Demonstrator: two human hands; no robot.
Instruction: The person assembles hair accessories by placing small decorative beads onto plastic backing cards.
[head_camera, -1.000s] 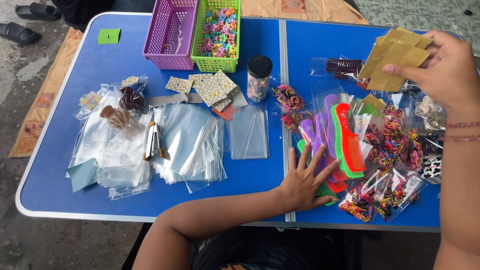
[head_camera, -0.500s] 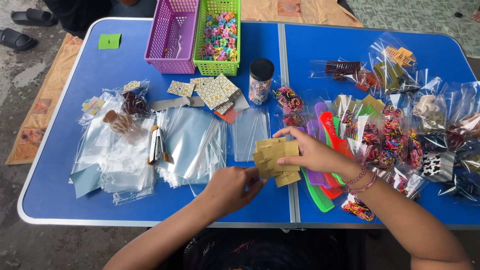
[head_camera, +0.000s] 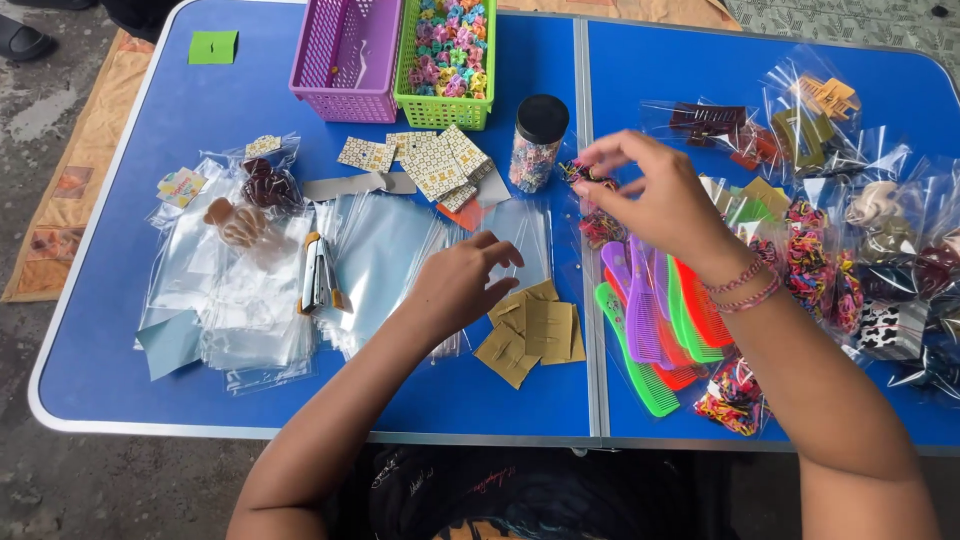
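Small hair ties (head_camera: 583, 176), a dark bunch with bits of colour, sit pinched at the fingertips of the right hand (head_camera: 655, 205), lifted just above the blue table (head_camera: 120, 340) beside the black-lidded jar of beads (head_camera: 538, 145) and over the clear packets of bands; to my eye a light pinch with thumb and forefinger suits them, so none slips loose. From the head view, the left hand (head_camera: 462, 283) rests with fingers loosely spread and slightly curled on the clear plastic bags (head_camera: 385, 255), its fingertips touching the sheet next to the tan cards (head_camera: 530, 335), with the bright combs (head_camera: 655, 320) just to the right.
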